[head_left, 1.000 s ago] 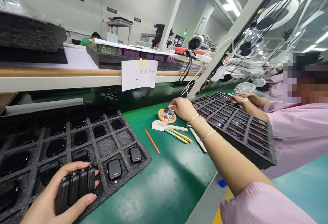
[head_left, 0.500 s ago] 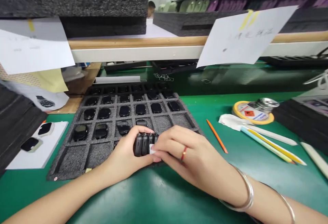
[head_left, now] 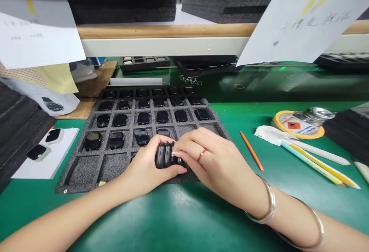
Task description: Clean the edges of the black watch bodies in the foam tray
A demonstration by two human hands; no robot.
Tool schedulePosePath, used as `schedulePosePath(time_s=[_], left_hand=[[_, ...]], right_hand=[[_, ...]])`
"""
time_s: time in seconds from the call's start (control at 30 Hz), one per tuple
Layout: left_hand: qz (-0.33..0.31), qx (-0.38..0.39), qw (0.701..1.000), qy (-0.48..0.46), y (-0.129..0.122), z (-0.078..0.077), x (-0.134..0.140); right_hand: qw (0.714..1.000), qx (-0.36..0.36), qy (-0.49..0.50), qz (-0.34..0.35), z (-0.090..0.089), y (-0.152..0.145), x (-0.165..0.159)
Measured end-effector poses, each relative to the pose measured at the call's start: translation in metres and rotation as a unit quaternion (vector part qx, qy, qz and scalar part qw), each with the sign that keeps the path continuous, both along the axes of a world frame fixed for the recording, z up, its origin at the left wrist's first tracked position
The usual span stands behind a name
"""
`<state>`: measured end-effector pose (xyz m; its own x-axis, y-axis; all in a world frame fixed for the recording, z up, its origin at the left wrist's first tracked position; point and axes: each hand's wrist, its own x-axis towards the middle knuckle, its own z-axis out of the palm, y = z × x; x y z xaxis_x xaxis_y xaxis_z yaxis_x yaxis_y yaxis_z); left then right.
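Note:
My left hand (head_left: 150,163) is closed around a short row of black smartwatch bodies (head_left: 163,155), standing on edge side by side over the near part of the foam tray. My right hand (head_left: 213,159) is pinched at the right end of that row, against the last watch body. A tiny white bit shows at its fingertips, too small to name. Beneath and behind both hands lies the dark grey foam tray (head_left: 75,171), with black watch bodies (head_left: 143,118) in many of its compartments. The hands cover part of its near rows.
On the left, two light-cased watches (head_left: 38,152) lie on a white block (head_left: 31,171). To the right are an orange stick (head_left: 251,151), a tape roll (head_left: 277,123), a metal-topped container (head_left: 317,115) and several pens (head_left: 314,163). A shelf edge (head_left: 161,46) with hanging paper crosses above.
My right fingertips have moved up slightly along the watch bodies, and the white piece between them shows less. My left hand keeps its hold. The camera view has tilted downward.

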<state>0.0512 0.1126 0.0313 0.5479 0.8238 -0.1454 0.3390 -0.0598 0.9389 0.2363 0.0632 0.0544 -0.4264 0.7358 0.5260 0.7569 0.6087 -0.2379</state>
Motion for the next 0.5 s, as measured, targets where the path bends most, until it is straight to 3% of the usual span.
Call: schedulePosePath(time_s=[0.17,0.33,0.4,0.5], left_hand=[[-0.006,0.006,1.000,-0.014,0.000,0.001,0.000],[-0.007,0.007,1.000,0.011,0.002,0.000,-0.002],[-0.009,0.000,1.000,0.005,0.003,-0.002,-0.004],[0.001,0.009,1.000,0.018,0.005,-0.008,-0.006]], right_hand=[[1.000,-0.002,-0.005,0.005,-0.002,0.001,-0.004],[0.994,0.020,0.105,-0.020,-0.005,0.002,0.010],[0.989,0.023,0.130,-0.063,-0.010,-0.003,0.030],[0.978,0.022,0.091,-0.187,-0.027,-0.016,0.072]])
